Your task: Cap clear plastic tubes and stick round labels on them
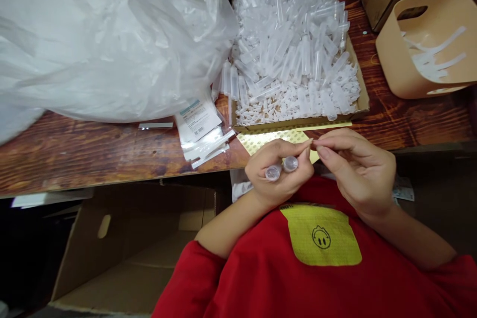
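Note:
My left hand (278, 171) is closed around two small clear plastic tubes (282, 167), their round ends facing the camera. My right hand (356, 169) sits just to its right, fingertips pinched against the left thumb and forefinger; whether something small lies between them I cannot tell. Both hands hover over the table's near edge, above my red shirt. Just beyond them lies a yellow dotted sheet (274, 138). Behind that, a shallow cardboard tray (363, 104) is heaped with clear plastic tubes (294, 44).
A big crumpled clear plastic bag (104, 35) covers the table's left. A stack of small labelled packets (201, 131) lies by the tray. A beige plastic basket (428, 44) with white strips stands at right, cardboard boxes behind it. An open cardboard box (130, 253) sits below the table.

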The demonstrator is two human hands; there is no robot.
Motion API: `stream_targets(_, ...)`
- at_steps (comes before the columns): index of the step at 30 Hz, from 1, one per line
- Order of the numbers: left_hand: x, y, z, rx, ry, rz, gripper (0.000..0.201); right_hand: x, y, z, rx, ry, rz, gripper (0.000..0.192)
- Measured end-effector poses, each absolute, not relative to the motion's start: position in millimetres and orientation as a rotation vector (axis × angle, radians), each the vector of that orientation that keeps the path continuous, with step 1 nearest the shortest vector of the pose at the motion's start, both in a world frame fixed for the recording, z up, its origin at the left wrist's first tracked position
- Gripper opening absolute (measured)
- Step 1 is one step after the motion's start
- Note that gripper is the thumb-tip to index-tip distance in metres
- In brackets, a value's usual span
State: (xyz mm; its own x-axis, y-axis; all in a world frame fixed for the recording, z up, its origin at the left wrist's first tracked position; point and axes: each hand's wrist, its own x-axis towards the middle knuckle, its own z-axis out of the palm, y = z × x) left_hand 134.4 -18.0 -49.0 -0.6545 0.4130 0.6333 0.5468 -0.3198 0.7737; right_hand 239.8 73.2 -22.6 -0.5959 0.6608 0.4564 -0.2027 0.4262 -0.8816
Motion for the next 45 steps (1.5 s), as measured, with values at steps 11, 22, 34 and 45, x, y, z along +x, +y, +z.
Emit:
stream_targets(11,131.3,-18.2,-55.6,-1.405,-1.736,-2.341,0.017,239.3,87.0,-29.4,-0.232,-1.860,1.014,0.021)
stream_targets(22,125.0,-13.8,-62.8,-1.530,-1.555,-2.720,0.059,246.2,103.0,2.8,0.242,-2.428,0.350,0.013)
stream_targets(34,125.4,-17.9,-60.6,-1.524,-1.763,-2.590,0.059,250.4,105.4,7.7,0.219,-2.524,0.332,0.015)
stream_targets(45,124.6,-18.7,-63.4,-1.512,-1.760,-2.574,0.057,248.4,101.5,2.2,0.257,-2.483,0.341,0.016)
